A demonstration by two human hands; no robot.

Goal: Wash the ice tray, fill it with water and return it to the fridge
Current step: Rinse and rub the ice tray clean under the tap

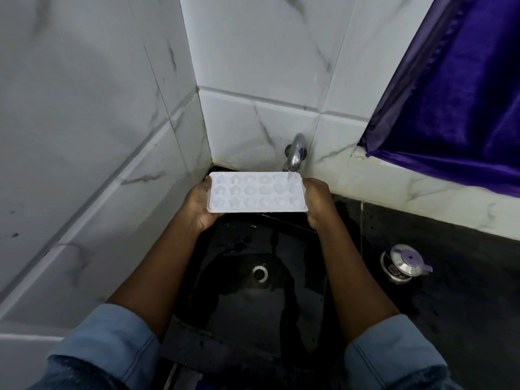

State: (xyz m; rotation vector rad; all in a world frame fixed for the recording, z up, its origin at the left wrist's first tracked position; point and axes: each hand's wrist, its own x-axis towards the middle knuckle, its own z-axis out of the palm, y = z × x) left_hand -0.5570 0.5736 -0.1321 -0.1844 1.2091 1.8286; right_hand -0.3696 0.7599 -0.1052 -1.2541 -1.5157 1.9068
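White rectangular plastic ice tray (256,192) held level over black sink (295,305), long axis nine-to-three. Left hand (197,205) and right hand (319,202) each clasp one short end. Steel tap (295,153) streams onto its three o'clock end, nearer right hand.

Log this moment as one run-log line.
fill | ice tray held by both hands, left, right | tap running | over sink

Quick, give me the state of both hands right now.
Left hand: closed on the left end of the ice tray.
Right hand: closed on the tray's right end, under the running tap.
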